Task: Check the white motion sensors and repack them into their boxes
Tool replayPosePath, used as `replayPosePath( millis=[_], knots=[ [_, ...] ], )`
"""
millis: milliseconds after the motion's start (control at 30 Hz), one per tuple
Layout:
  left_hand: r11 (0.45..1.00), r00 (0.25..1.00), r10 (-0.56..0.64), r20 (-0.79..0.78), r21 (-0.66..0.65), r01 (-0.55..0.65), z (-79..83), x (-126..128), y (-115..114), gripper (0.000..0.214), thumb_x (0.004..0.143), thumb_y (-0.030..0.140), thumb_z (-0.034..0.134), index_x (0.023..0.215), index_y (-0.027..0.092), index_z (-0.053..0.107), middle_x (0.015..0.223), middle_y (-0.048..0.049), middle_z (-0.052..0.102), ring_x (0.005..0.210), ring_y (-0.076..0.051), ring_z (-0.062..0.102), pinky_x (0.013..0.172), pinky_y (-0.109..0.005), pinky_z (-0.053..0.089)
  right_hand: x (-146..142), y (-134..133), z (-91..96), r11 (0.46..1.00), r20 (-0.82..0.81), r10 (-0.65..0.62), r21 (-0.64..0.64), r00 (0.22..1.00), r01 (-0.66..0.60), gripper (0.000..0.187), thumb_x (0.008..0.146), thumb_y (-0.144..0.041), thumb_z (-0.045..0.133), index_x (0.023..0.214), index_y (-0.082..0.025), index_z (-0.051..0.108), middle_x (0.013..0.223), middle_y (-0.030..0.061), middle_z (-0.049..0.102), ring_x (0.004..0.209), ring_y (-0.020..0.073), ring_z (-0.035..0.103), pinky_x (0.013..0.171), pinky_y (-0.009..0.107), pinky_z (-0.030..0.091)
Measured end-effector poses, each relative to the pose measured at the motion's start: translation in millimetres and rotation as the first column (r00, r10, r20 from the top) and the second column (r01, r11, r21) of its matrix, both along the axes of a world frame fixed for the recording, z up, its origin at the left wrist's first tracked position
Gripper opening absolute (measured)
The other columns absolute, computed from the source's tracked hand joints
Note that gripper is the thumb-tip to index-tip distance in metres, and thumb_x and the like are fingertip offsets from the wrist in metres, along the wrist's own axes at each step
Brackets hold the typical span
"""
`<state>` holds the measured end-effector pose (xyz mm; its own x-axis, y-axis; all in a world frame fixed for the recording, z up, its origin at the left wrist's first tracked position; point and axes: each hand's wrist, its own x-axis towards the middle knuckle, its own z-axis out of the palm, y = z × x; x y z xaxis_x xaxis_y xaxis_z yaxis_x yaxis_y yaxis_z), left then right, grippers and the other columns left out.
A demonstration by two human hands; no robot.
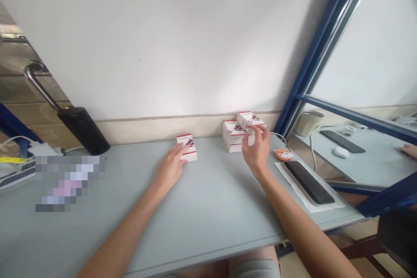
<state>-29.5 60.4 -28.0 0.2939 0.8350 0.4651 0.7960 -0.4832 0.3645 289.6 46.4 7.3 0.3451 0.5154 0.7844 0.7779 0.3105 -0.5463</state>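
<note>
On the grey table lies a small white carton (190,153) with a red edge and a dark printed pattern. My left hand (171,160) is closed on its left side, the fingers over the top and the thumb at the front. Farther right, matching cartons (232,137) are stacked against the wall. My right hand (257,145) has its curled fingers and thumb on the front of the upper right carton (250,118), which sits higher than its neighbour. The hand hides part of the stack behind it.
At the right, a long black-topped slab (308,182) rests on white paper, with an orange-and-white animal-shaped object (283,154) behind it. A mirror-like panel (352,147) in a blue frame borders that side. Toward the left are a black cylinder (84,130) and a power strip (19,173).
</note>
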Motion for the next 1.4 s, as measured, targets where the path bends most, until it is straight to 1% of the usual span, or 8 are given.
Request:
replayPosePath(
  millis=[200, 400, 667, 900, 1033, 1167, 1300, 1400],
  knots=[
    [0.997, 0.997, 0.075, -0.023, 0.002, -0.075, 3.6, -25, 17, 0.056, 0.091, 0.007, 0.045, 0.143, 0.023, 0.059, 0.157, -0.0113, 0.056, 0.146, -0.031, 0.052, 0.116, -0.054, 0.047, 37, 19, -8.3, 0.991, -0.053, -0.095, -0.1, 0.994, 0.089, 0.062, 0.092, -0.049, 0.066, 0.146, -0.021, 0.054, 0.149, 0.0199, 0.048, 0.144, 0.0369, 0.043, 0.117, 0.057, 0.039],
    [0.992, 0.99, 0.128, -0.067, -0.01, -0.129, 11.8, -38, 16, 0.073, 0.078, -0.004, 0.044, 0.143, 0.026, 0.058, 0.157, -0.0087, 0.057, 0.135, -0.028, 0.062, 0.108, -0.047, 0.054, 44, 27, -18.0, 0.997, -0.111, -0.036, -0.075, 0.993, 0.028, 0.06, 0.092, -0.049, 0.066, 0.143, -0.017, 0.056, 0.138, 0.0169, 0.061, 0.134, 0.0322, 0.054, 0.114, 0.052, 0.043],
    [0.979, 0.971, 0.204, -0.121, 0.048, -0.2, 21.4, -45, 1, 0.081, 0.071, -0.009, 0.044, 0.144, 0.024, 0.058, 0.15, -0.0105, 0.063, 0.138, -0.033, 0.058, 0.124, -0.058, 0.035, 27, 16, -14.0, 1.0, -0.209, 0.019, -0.003, 0.978, -0.02, 0.053, 0.086, -0.047, 0.074, 0.132, -0.02, 0.064, 0.133, 0.0162, 0.063, 0.128, 0.0362, 0.056, 0.11, 0.057, 0.042],
    [0.963, 0.962, 0.269, -0.048, 0.028, -0.268, 21.5, -54, -4, 0.075, 0.073, -0.007, 0.045, 0.14, 0.024, 0.06, 0.147, -0.0112, 0.064, 0.138, -0.036, 0.056, 0.119, -0.059, 0.042, -11, -2, -7.6, 0.955, -0.416, 0.287, 0.049, 0.863, -0.294, 0.06, 0.076, -0.048, 0.084, 0.124, -0.022, 0.058, 0.128, 0.0138, 0.065, 0.113, 0.03, 0.063, 0.107, 0.053, 0.046],
    [0.965, 0.964, 0.259, 0.064, 0.014, -0.261, 28.3, -52, -7, 0.061, 0.076, -0.002, 0.051, 0.13, 0.022, 0.066, 0.147, -0.0149, 0.062, 0.147, -0.041, 0.046, 0.122, -0.066, 0.033, -40, -13, -5.6, 0.788, -0.645, 0.49, 0.04, 0.587, -0.614, 0.052, 0.08, -0.053, 0.08, 0.113, -0.024, 0.053, 0.12, 0.012, 0.072, 0.099, 0.0252, 0.071, 0.096, 0.048, 0.055],
    [0.983, 0.957, 0.177, 0.229, 0.005, -0.183, 37.1, -21, -18, 0.044, 0.088, 0.017, 0.06, 0.131, 0.024, 0.065, 0.157, -0.014, 0.051, 0.161, -0.043, 0.018, 0.128, -0.072, 0.011, -61, -21, -3.9, 0.586, -0.803, 0.493, 0.02, 0.336, -0.81, 0.041, 0.092, -0.059, 0.062, 0.108, -0.022, 0.057, 0.113, 0.0135, 0.078, 0.091, 0.0254, 0.075, 0.092, 0.047, 0.059],
    [0.993, 0.906, -0.016, 0.423, -0.1, 0.064, 41.7, 32, -26, 0.054, 0.103, 0.042, 0.052, 0.154, 0.03, 0.037, 0.137, -0.0105, 0.069, 0.132, -0.029, 0.065, 0.109, -0.05, 0.054, -67, -29, -3.2, 0.337, -0.896, 0.425, 0.028, 0.126, -0.941, 0.051, 0.098, -0.059, 0.049, 0.121, -0.016, 0.063, 0.105, 0.0161, 0.079, 0.09, 0.0282, 0.077, 0.092, 0.047, 0.059],
    [0.97, 0.778, -0.072, 0.625, -0.139, 0.202, 47.0, 59, -23, 0.05, 0.108, 0.05, 0.041, 0.152, 0.027, 0.035, 0.129, -0.0122, 0.073, 0.117, -0.026, 0.074, 0.095, -0.042, 0.062, -67, -35, -4.4, 0.145, -0.916, 0.399, 0.023, 0.037, -0.989, 0.048, 0.098, -0.058, 0.054, 0.126, -0.02, 0.062, 0.115, 0.0136, 0.077, 0.102, 0.0282, 0.075, 0.098, 0.045, 0.056]
  ],
)
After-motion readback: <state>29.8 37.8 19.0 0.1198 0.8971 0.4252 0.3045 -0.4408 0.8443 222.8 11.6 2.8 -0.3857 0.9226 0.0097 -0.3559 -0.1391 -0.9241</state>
